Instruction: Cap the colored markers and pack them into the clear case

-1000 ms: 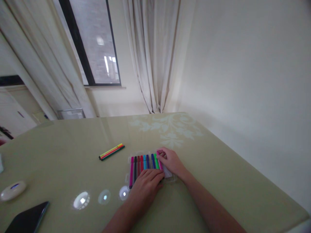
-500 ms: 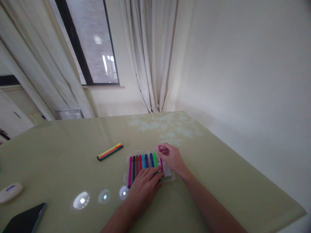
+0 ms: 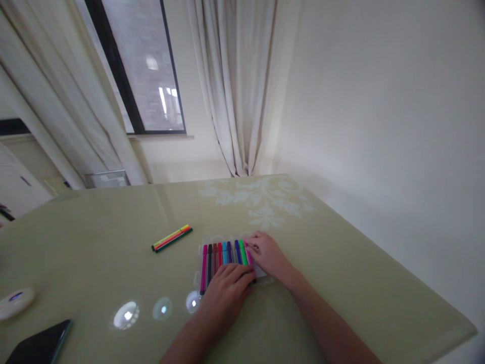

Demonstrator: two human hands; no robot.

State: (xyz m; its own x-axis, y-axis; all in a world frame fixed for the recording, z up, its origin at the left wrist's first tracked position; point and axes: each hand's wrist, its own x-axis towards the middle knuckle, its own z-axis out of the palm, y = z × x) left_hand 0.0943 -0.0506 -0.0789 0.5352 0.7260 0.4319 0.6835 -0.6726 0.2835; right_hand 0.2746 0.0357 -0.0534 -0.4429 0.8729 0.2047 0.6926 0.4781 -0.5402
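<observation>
A clear plastic case (image 3: 197, 277) lies on the table with a row of several felt-tip pens in it, among them a magenta pen (image 3: 203, 268), a red pen (image 3: 220, 255) and a green pen (image 3: 243, 253). My right hand (image 3: 269, 255) pinches the upper end of a pink felt-tip pen (image 3: 249, 256), which lies against the green one at the row's right side. Stretched flat, the fingers of my left hand (image 3: 229, 288) rest across the lower parts of the pens, their tips near the pink pen's lower end. That hand hides several pen ends.
Left of the case, a yellow pen (image 3: 170, 237), an orange pen and a dark green pen lie together on the table (image 3: 113, 242). A dark flat device (image 3: 41, 344) and a white rounded object (image 3: 17, 303) are at the near left. A wall (image 3: 379, 126) borders the table's right side.
The pink pen's upper end has swung down and left, beside the green pen. My right hand has moved slightly left and down with it; my left hand has stayed almost still.
</observation>
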